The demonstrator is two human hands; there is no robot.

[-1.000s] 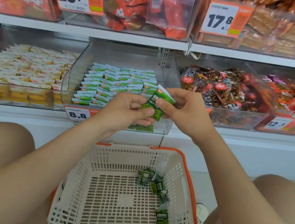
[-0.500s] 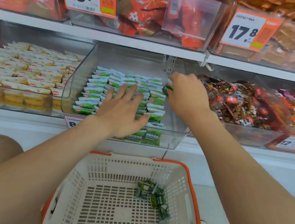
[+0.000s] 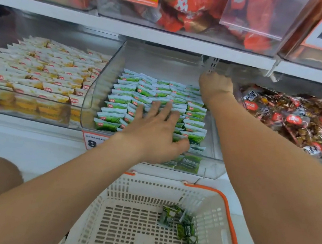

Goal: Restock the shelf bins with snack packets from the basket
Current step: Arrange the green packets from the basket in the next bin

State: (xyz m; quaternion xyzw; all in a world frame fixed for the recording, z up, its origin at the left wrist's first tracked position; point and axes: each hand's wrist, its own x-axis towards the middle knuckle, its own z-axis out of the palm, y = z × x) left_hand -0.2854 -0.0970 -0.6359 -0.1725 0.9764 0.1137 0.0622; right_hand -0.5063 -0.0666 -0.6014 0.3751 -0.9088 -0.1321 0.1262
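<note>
Where the left hand (image 3: 154,133) rests, green-white packets (image 3: 118,98) stand in rows.

Can't see fingers of right hand (image 3: 215,86), turned away at back right corner of green-packet bin (image 3: 209,168); can't tell whether holding anything. Motion-blurred: left hand (image 3: 154,133), covering bin packets (image 3: 118,98) at front middle and most of price tag (image 3: 92,142) on front edge, only "8" readable. Cut by bottom edge: basket (image 3: 212,211). Too small to read: print on basket packets (image 3: 185,229).
</note>
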